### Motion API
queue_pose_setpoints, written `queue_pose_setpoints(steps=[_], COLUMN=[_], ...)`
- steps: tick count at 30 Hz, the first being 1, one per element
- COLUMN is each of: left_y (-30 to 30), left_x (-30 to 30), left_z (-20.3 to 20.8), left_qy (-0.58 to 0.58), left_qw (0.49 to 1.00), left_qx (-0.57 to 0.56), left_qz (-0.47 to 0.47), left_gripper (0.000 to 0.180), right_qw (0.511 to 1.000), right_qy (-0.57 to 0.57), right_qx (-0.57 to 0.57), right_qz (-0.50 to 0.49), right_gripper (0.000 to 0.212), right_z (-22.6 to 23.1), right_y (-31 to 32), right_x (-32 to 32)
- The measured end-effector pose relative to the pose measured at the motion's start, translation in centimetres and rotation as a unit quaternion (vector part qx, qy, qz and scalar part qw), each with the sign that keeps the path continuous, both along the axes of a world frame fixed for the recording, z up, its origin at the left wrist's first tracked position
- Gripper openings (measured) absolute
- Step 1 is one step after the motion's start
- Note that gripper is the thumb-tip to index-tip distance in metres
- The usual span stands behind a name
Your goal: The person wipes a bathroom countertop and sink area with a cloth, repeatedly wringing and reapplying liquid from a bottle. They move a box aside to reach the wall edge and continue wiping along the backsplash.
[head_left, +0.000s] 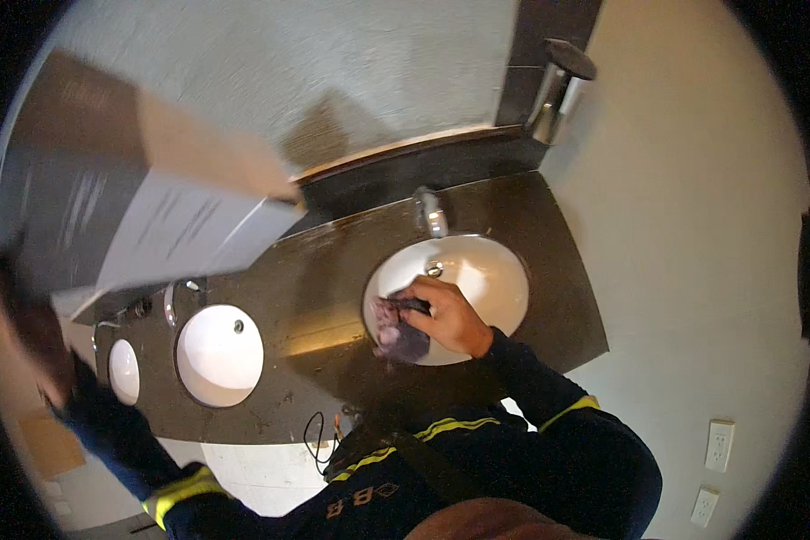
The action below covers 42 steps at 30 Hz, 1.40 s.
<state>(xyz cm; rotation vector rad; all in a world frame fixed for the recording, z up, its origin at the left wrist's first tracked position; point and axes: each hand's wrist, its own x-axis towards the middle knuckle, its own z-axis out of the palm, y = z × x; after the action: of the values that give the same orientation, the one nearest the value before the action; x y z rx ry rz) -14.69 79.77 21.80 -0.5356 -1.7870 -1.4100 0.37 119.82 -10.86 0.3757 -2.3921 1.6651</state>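
Observation:
At the left, my left hand [45,351] presses against the lower side of a large cardboard box [189,220], which is raised and tilted above the counter. The box has white and dark faces with blurred print, and motion smears the fingers on it. My right hand [450,315] is closed over the right-hand oval white sink [499,288]. From its fingers hangs a crumpled purplish cloth [400,335], with a dark part between thumb and fingers. The cloth covers the sink's near left rim.
A dark stone counter [558,270] carries a chrome faucet [433,214] behind the right sink. Two more white sinks [220,355] [124,371] lie to the left. A metal dispenser [558,90] is on the wall at the back right. Dark cable [313,441] loops by the front edge.

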Motion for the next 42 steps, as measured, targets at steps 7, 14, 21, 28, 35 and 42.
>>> queue_pose_setpoints(steps=[7,14,21,28,35,42], left_y=[33.3,53.8,59.4,60.1,58.3,59.3], left_x=[-1.3,-3.3,-4.2,-3.7,-4.4,-4.2], left_z=[10.1,8.1,5.7,9.7,10.6,11.1], left_qy=[0.146,0.099,0.188,0.014,0.007,0.026], left_qw=[0.943,0.966,0.952,0.946,0.954,0.947], left_qx=[-0.119,-0.108,-0.182,-0.240,-0.237,-0.258], left_qz=[-0.275,-0.214,-0.160,-0.216,-0.181,-0.189], left_gripper=[0.051,0.058,0.058,0.062,0.064,0.068], right_qw=[0.997,0.987,0.984,0.990,0.992,0.985], right_qy=[-0.039,-0.043,-0.050,-0.038,-0.007,-0.033], right_qx=[-0.030,-0.072,-0.056,-0.022,-0.027,-0.016], right_qz=[-0.064,-0.140,-0.165,-0.132,-0.121,-0.171], right_gripper=[0.023,0.021,0.021,0.025,0.028,0.027], right_z=[7.2,6.8,6.1,6.7,5.2,4.6], right_y=[9.3,15.2,17.4,17.1,16.7,18.1], right_x=[14.1,17.5,19.4,19.9,22.2,23.7])
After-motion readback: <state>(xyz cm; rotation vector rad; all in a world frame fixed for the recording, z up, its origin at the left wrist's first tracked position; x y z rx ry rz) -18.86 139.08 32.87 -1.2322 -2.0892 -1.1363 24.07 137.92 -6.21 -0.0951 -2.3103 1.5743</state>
